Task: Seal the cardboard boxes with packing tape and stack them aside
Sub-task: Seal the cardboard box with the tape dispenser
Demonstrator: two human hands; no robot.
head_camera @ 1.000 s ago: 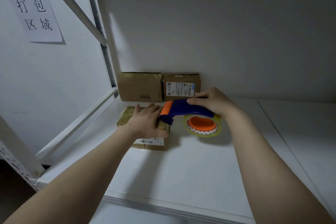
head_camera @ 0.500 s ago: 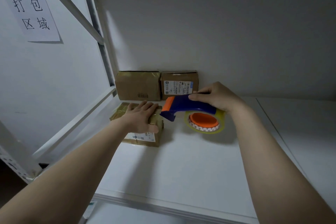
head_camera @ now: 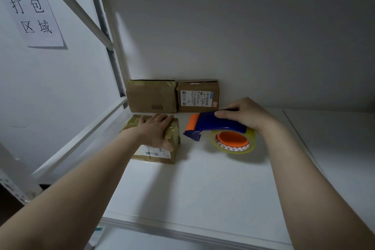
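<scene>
White shelf board: its near edge runs crosswise, with open surface in front and to the right. The left hand presses flat, fingers straight, on a taped cardboard box lying lengthwise front to back. Just right of it, not touching, the right hand grips a blue tape dispenser held crosswise, its orange nose pointing left at the box. Against the back wall, a plain carton and a labelled carton stand side by side.

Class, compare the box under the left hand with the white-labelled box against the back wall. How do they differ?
The near box lies flat on the shelf; the back box stands on edge against the wall. The left hand rests on the near box; no hand touches the back box. Both are brown cardboard with white labels.
</scene>
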